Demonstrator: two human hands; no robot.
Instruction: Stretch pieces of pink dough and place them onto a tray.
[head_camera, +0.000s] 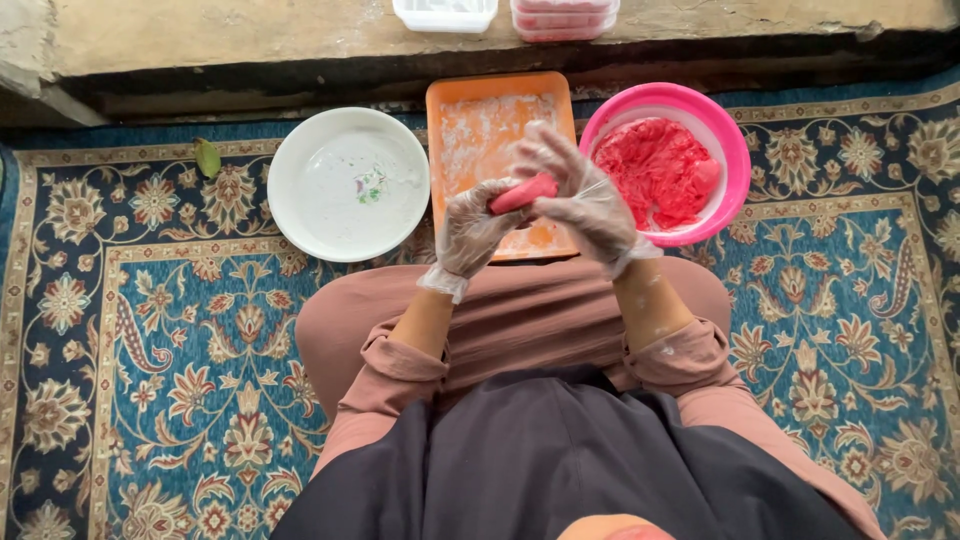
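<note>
Both gloved hands, left hand (475, 230) and right hand (578, 195), closed around a red dough piece (522, 193) above the orange tray (455, 100); even, gentle palm pressure would shape it best.

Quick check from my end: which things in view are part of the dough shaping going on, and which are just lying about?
In use:
- red dough piece, pressed between the gloved left hand and right hand
- pink bowl holding more red dough
- floured orange tray

Lying about:
- white bowl, nearly empty
- green leaf on the carpet
- two plastic containers on the step
</note>
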